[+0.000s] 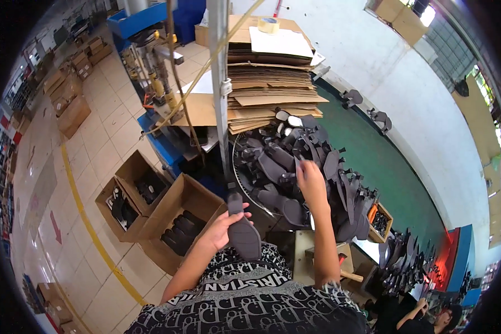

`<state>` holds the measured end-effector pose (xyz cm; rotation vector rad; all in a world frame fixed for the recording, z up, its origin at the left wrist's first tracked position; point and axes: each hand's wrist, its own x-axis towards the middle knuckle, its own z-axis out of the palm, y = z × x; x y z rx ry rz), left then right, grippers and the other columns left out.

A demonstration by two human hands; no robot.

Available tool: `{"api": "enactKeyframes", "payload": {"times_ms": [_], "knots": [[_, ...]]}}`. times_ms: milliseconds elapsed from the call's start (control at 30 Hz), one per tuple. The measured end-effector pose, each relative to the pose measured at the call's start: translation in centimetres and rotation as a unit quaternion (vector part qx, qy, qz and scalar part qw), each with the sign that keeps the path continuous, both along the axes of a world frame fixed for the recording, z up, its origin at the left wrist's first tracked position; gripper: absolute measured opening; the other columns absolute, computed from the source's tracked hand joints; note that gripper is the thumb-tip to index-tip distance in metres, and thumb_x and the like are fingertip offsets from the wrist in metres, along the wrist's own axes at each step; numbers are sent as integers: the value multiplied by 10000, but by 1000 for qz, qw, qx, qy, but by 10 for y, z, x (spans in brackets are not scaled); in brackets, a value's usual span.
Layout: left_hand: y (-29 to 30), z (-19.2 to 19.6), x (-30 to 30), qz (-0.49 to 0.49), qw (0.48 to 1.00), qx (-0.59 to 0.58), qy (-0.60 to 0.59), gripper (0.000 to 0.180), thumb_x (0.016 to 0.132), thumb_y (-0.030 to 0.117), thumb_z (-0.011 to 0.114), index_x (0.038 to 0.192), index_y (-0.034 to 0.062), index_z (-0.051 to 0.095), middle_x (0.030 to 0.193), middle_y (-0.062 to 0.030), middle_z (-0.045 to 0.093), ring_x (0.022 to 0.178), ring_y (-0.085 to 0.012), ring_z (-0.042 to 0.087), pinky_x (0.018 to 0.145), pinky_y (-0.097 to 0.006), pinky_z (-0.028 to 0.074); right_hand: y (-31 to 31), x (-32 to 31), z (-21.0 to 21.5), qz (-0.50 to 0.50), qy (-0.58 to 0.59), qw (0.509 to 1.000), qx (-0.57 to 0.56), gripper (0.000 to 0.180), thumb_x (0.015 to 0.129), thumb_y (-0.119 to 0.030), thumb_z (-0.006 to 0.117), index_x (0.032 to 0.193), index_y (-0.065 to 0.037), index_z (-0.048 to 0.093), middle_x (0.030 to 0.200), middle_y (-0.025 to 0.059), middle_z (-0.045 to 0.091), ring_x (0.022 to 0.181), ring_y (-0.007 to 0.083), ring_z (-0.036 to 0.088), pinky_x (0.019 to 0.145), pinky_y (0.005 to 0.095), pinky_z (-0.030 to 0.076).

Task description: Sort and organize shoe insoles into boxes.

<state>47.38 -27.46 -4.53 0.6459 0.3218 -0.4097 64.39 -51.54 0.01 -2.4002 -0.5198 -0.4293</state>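
My left hand (224, 227) is closed round a dark grey shoe sole (246, 240), gripping it near its narrow middle. The sole stands lengthwise in front of my body, its broad end toward me. Over a heap of similar dark soles (273, 166) in a round, wire-rimmed holder, my right hand (312, 181) is raised with its fingers curled together. A blurred pale patch lies at its fingertips, and what they hold, if anything, cannot be made out. Several pieces in the heap have small tabs, and a few show white surfaces.
An open cardboard box (206, 195) with dark soles stands at my left, beside smaller boxes (118, 225). A hammer (349, 275) lies at my right, near a tray of small black parts (380, 221). Stacked cardboard (273, 83) rises behind a metal post (219, 83). Another person sits lower right.
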Motion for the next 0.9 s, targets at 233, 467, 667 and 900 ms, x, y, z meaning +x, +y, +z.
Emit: {"api": "enactKeyframes", "payload": {"times_ms": [233,467,667,900], "knots": [[5,6,-21,-3,998,-33,-57,432,933,158,571,1336,53,454,1093,-89,583,998,-245,620,871,-389,523,38,87,-16,35,60,970,-232,419,696,-210,790,1000,-24,568,972,151,641,972,341,583,818,439,435],[45,10,-43,158,983,34,-83,408,946,204,585,1317,50,514,1114,-33,586,1055,-119,542,905,-284,454,65,83,94,202,46,909,361,157,959,-105,561,1071,-6,513,918,10,588,790,86,508,697,223,420],[85,19,-48,335,928,98,-129,379,938,153,594,1292,38,522,1112,-42,587,1038,-133,549,908,-280,449,197,-32,87,254,243,923,157,238,942,-247,594,981,-13,573,809,-17,523,758,69,465,676,217,390],[87,-98,-73,357,914,55,181,360,939,186,591,1248,9,546,1174,-86,594,1046,-198,573,873,-331,474,227,-109,-136,261,659,704,46,282,920,-172,626,1131,12,587,987,54,641,891,145,588,805,272,474]]}}
